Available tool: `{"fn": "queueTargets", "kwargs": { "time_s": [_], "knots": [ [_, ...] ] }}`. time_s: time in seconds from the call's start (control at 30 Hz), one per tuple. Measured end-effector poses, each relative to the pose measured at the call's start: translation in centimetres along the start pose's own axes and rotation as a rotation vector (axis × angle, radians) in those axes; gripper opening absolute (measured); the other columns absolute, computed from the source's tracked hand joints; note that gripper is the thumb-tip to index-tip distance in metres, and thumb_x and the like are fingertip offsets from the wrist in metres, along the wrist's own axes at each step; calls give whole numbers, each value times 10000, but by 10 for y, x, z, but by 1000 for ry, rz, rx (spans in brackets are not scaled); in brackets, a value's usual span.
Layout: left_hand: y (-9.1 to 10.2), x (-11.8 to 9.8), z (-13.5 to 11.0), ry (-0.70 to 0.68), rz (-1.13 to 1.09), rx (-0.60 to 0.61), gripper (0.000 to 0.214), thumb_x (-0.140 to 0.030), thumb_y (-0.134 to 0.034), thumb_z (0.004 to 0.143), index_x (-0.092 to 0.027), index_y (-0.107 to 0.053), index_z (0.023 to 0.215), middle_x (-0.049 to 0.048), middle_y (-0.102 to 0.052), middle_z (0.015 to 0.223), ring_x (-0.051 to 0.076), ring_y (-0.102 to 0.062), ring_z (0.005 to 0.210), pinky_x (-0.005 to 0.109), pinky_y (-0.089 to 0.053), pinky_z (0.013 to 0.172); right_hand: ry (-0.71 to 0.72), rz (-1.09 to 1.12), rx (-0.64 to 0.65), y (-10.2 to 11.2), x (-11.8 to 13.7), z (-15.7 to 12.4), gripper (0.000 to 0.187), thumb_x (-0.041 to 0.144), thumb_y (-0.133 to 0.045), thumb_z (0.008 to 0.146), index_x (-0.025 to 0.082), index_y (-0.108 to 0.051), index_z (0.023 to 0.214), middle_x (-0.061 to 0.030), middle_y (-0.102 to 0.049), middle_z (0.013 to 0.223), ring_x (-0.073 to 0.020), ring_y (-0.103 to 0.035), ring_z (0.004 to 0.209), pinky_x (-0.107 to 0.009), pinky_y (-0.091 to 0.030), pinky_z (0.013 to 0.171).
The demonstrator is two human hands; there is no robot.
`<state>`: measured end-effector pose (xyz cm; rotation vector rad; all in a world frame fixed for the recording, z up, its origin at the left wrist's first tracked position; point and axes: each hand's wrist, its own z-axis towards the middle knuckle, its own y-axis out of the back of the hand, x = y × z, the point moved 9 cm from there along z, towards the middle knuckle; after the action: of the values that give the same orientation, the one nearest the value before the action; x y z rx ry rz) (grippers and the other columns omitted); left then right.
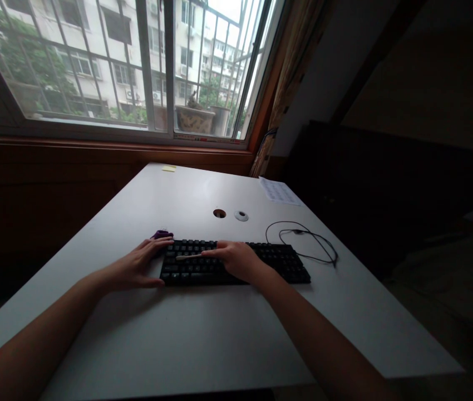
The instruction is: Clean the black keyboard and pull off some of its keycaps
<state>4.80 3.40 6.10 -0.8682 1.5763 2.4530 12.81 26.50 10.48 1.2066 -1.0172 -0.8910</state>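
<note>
A black keyboard lies across the middle of the white desk. My left hand rests at the keyboard's left end, fingers stretched along its edge, thumb against the front corner. My right hand lies over the keys and pinches a thin pale stick that points left across the keys. A small purple object sits just behind my left fingers.
The keyboard's black cable loops on the desk at the right. A cable hole and its round cap lie behind the keyboard. A paper sheet and a yellow note lie near the window.
</note>
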Motion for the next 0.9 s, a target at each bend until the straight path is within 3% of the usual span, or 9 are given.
{"fn": "queueTargets", "kwargs": {
  "time_s": [0.37, 0.9],
  "knots": [
    [-2, 6, -1, 8, -2, 3, 974, -451, -839, 851, -342, -286, 1645, 154, -437, 1606, 413, -435, 1456, 655, -390, 1200, -127, 40, 67, 22, -57, -52, 713, -23, -526, 826, 427, -733, 1339, -4, -751, 1039, -134, -643, 826, -235, -410, 723],
    [-3, 8, -2, -39, -1, -17, 971, -440, -842, 852, -347, -297, 1650, 163, -438, 1596, 420, -438, 1450, 699, -408, 1177, -359, 78, 132, 38, -155, -120, 569, 73, -517, 883, 382, -780, 1282, -44, -708, 978, -168, -637, 832, -273, -412, 750]
  ]
}}
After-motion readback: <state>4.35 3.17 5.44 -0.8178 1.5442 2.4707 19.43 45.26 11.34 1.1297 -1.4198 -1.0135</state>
